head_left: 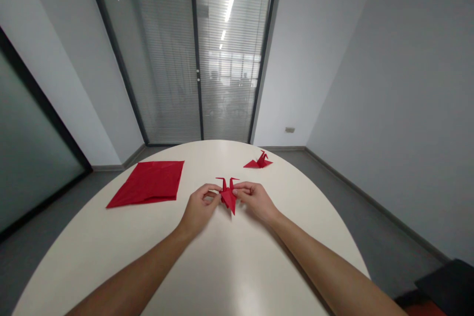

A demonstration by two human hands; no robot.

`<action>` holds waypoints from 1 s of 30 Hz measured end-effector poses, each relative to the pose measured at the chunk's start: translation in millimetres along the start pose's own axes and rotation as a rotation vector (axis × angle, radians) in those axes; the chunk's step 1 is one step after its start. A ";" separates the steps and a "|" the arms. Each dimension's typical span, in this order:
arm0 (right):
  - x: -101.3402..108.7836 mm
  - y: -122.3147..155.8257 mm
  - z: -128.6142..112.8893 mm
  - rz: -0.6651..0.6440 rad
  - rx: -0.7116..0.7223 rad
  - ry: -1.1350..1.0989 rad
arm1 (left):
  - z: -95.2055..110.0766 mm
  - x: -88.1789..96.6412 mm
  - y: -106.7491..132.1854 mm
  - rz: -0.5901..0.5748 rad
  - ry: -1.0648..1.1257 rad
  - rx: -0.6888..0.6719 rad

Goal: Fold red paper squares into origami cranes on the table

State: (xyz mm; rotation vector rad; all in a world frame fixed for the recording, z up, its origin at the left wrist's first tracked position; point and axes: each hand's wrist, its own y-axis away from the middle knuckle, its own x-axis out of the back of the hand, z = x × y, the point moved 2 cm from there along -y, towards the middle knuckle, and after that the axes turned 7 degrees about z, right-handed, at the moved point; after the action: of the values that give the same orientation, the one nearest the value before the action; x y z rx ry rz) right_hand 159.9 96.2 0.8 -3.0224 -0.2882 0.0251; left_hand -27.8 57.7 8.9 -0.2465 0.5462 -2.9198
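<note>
A small folded red paper crane [228,195] is held just above the white round table [222,266], near its middle. My left hand [199,207] pinches the crane's left side with thumb and fingers closed. From the right, my right hand [255,200] pinches its other side, fingers curled. Two thin points of the paper stick up between my hands and a pointed tip hangs down.
A finished red paper crane [259,161] sits on the table farther back and to the right. A stack of flat red paper sheets [150,183] lies at the left. Beyond the table's far edge are glass doors with blinds [196,54].
</note>
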 end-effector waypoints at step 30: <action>-5.0 5.6 -5.6 -0.156 0.109 0.015 | -9.1 2.8 -10.3 0.060 -0.035 0.038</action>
State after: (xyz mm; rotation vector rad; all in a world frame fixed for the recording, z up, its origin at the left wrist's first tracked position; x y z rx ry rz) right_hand 156.2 89.2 5.7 -2.8817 -0.5032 0.0046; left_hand -33.6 69.8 4.7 -0.2710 0.4832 -2.8594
